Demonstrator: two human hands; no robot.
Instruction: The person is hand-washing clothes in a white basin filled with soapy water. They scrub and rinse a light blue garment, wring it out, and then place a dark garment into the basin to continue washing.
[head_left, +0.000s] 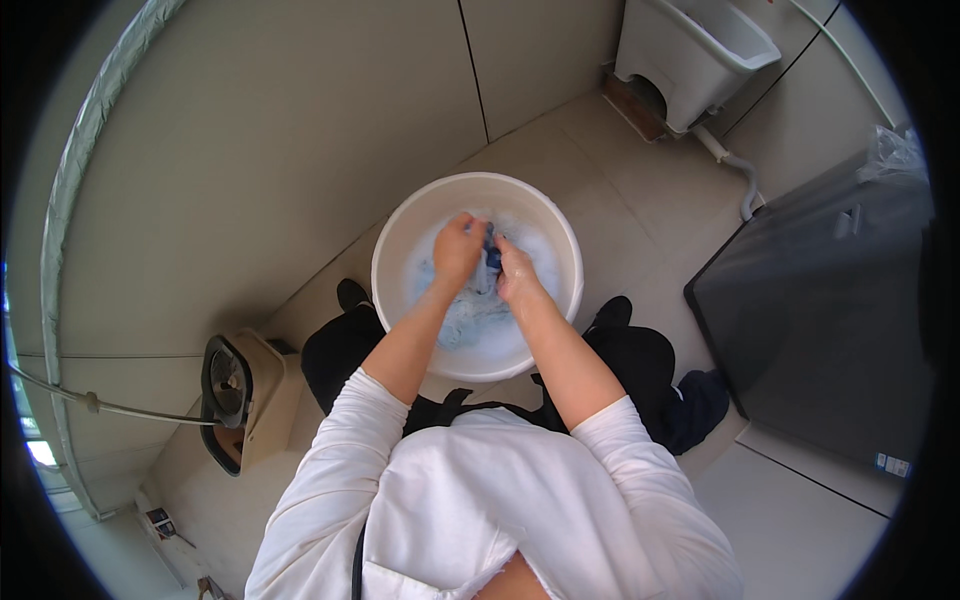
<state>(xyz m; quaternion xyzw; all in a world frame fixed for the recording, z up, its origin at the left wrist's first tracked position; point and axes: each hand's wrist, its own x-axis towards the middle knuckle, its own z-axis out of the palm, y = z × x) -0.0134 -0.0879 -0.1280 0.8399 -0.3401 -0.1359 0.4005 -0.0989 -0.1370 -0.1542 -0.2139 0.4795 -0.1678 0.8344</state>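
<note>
A round white plastic basin (477, 371) stands on the floor between my feet, with sudsy water (495, 322) in it. Both hands are over the suds near the middle of the basin. Dark blue cloth (493, 256) is gripped between them, with a paler wet part hanging toward the water. My left hand (459, 251) holds the cloth from the left side, fingers bent. My right hand (516, 270), wet with foam, holds it from the right. Light blue fabric (450, 334) seems to lie under the suds; its shape is hidden.
A beige bin with a black rim (262, 397) and a mop bucket-like opening stands at left. On the right is a dark grey cabinet or appliance (810, 300). A white sink (675, 60) with a grey drain hose (748, 180) is at upper right. Dark cloth (697, 412) lies by my right leg.
</note>
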